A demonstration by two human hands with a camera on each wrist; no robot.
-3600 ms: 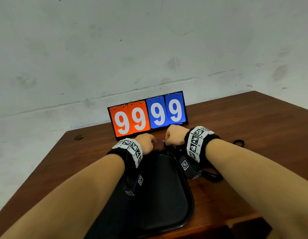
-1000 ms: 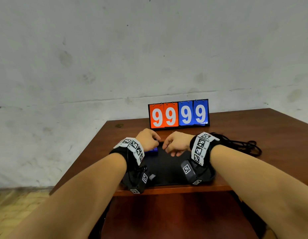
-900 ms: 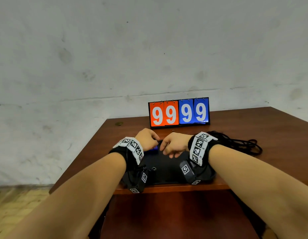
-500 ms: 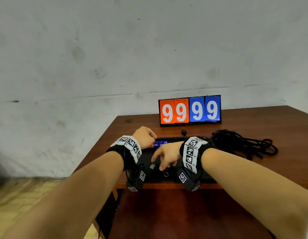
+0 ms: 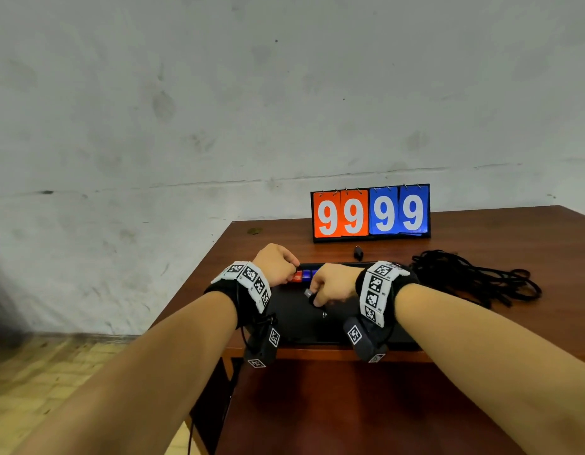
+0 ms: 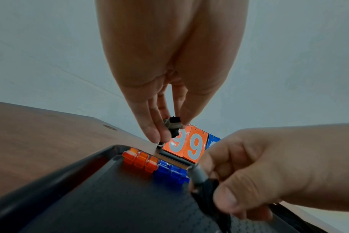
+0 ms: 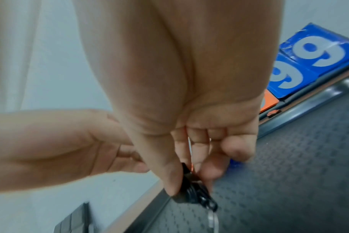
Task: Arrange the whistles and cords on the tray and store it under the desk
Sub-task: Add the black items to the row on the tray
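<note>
A black tray (image 5: 294, 326) lies at the desk's near edge. Along its far rim stand orange whistles (image 6: 139, 159) and blue whistles (image 6: 170, 171) in a row. My left hand (image 6: 169, 134) hovers over that row's left end and pinches a small black whistle (image 6: 173, 126). My right hand (image 7: 189, 184) is over the tray's middle and pinches a dark whistle (image 7: 191, 192) with a metal ring (image 7: 212, 218) hanging from it. In the head view the left hand (image 5: 292, 269) and right hand (image 5: 314, 297) are close together. Black cords (image 5: 465, 280) lie piled on the desk right of the tray.
A flip scoreboard (image 5: 371, 211) showing 99 99 stands behind the tray near the wall. One more black whistle (image 5: 358, 252) lies on the desk between the scoreboard and the tray. The desk's left edge (image 5: 192, 290) drops to a tiled floor.
My right hand came back from the tray's far rim, reached with spread fingers to the tray's middle and now pinches a whistle there. My left hand stayed at the row.
</note>
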